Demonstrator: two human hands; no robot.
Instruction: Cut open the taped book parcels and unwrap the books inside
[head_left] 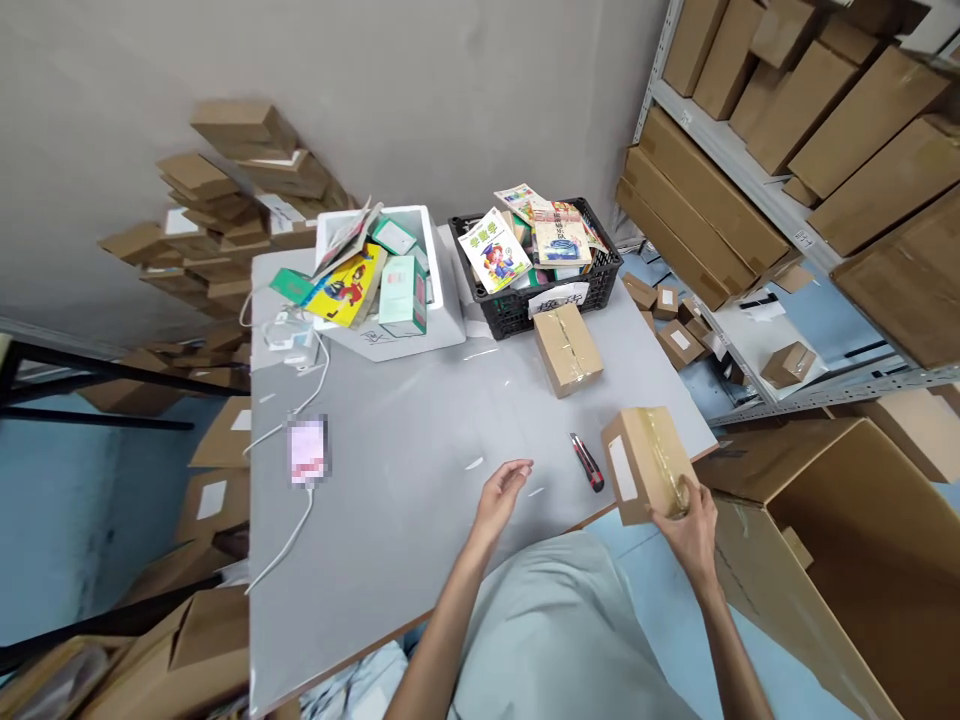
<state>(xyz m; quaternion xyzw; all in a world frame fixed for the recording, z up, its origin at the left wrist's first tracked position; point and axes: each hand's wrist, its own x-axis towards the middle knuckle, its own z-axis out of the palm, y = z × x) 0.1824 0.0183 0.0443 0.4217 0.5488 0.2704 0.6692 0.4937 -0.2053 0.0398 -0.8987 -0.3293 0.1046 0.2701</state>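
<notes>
My right hand [690, 525] grips a small taped cardboard box [645, 462] with a white label, held tilted at the table's near right corner. My left hand [501, 492] hovers over the grey table [420, 440], fingers loosely apart and holding nothing. A red and black utility knife [587, 462] lies between the two hands. A second taped cardboard box [568, 348] rests farther back on the table.
A black crate of books [536, 260] and a white bin of books and small boxes [382, 280] stand at the table's far edge. A phone on a white cable [307, 450] lies at left. A large open carton [847, 560] sits at right below shelves of boxes [787, 130].
</notes>
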